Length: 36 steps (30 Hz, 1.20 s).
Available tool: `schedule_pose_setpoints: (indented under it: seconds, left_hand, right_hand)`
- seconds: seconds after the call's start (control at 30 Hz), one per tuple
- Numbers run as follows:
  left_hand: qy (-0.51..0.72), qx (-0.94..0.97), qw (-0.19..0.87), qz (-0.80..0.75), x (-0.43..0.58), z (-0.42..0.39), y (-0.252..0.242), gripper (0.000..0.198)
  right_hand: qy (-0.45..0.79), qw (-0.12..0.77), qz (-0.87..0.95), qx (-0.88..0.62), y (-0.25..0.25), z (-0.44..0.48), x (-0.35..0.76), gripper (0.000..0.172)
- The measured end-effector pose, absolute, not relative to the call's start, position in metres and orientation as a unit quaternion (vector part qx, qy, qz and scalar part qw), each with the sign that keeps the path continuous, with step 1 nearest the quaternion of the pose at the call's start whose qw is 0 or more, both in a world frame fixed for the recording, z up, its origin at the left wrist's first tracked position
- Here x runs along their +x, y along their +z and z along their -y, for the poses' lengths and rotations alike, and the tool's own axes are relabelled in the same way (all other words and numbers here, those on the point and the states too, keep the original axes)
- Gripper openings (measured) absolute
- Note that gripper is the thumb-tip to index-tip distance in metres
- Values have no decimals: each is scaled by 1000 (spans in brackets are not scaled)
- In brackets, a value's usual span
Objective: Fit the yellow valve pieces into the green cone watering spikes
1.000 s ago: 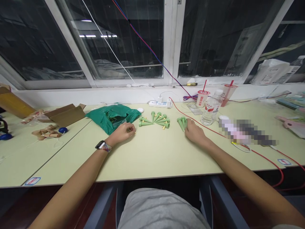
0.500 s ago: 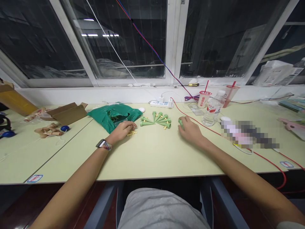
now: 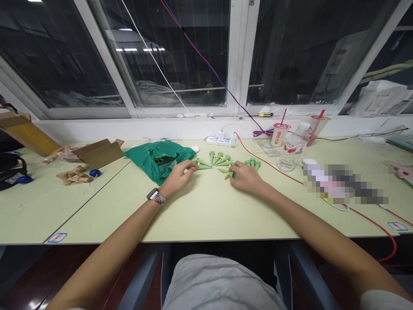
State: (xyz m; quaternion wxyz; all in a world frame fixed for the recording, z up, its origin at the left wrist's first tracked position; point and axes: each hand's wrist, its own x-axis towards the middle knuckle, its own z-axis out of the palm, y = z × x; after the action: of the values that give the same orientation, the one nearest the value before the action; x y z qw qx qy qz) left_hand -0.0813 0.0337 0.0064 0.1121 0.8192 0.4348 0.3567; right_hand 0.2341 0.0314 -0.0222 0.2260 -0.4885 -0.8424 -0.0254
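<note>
Several green watering spikes (image 3: 220, 158) with yellow valves lie fanned out on the table, their tips toward a common middle. My left hand (image 3: 180, 174) is at the left side of the fan, thumb and fingers closed on the wide end of a spike (image 3: 205, 168), which they partly hide. My right hand (image 3: 247, 177) grips the wide end of the nearest spike (image 3: 223, 171) at the fan's right; its tip points left. Just beyond the right hand lie several more green spikes (image 3: 252, 162), partly covered by it.
A green plastic bag (image 3: 145, 157) lies beside my left hand. Wooden toy pieces (image 3: 75, 175) and an opened cardboard box (image 3: 97, 153) are farther left. A power strip (image 3: 222, 141) sits at the back. On the right stand a water bottle (image 3: 292, 148) and drink cups (image 3: 280, 134), with a red cable (image 3: 271, 167) running past.
My left hand has moved right, from the yellow pieces to the fan. The right hand has moved left to the near spike, uncovering spikes behind it. That near spike's angle has shifted.
</note>
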Motion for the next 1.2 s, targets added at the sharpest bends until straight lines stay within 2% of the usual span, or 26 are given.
schedule_pose_setpoints:
  seconds: [0.2, 0.3, 0.37, 0.43, 0.53, 0.73, 0.8, 0.93, 1.0, 1.2]
  left_hand:
    - [319, 891, 109, -305, -7, -18, 18, 34]
    - [368, 865, 153, -306, 16, -19, 18, 30]
    - [407, 828, 204, -328, 22, -20, 15, 32]
    - [426, 799, 252, -341, 23, -20, 12, 33]
    - [416, 790, 287, -348, 17, -18, 12, 33]
    - [365, 842, 180, -356, 10, -13, 23, 28]
    - [369, 845, 153, -356, 3, -13, 28, 28]
    - [447, 764, 162, -436, -35, -19, 39, 33]
    - [437, 743, 141, -487, -62, -26, 43, 36]
    - [323, 774, 134, -528, -126, -49, 29, 41]
  right_hand:
    - [129, 428, 816, -367, -8, -17, 233, 28]
    - [229, 502, 760, -344, -5, -17, 229, 24]
    - [294, 531, 717, -342, -6, -19, 228, 30]
    - [349, 536, 694, -331, -9, -21, 226, 39]
    - [416, 517, 678, -315, -14, -21, 222, 42]
    - [471, 501, 661, -302, -14, -22, 214, 45]
    - [466, 513, 651, -311, -10, -26, 225, 48]
    - [432, 574, 590, -367, 7, -35, 275, 54]
    - [395, 566, 593, -413, 15, -36, 303, 53]
    - [277, 423, 618, -603, 2, -44, 349, 36]
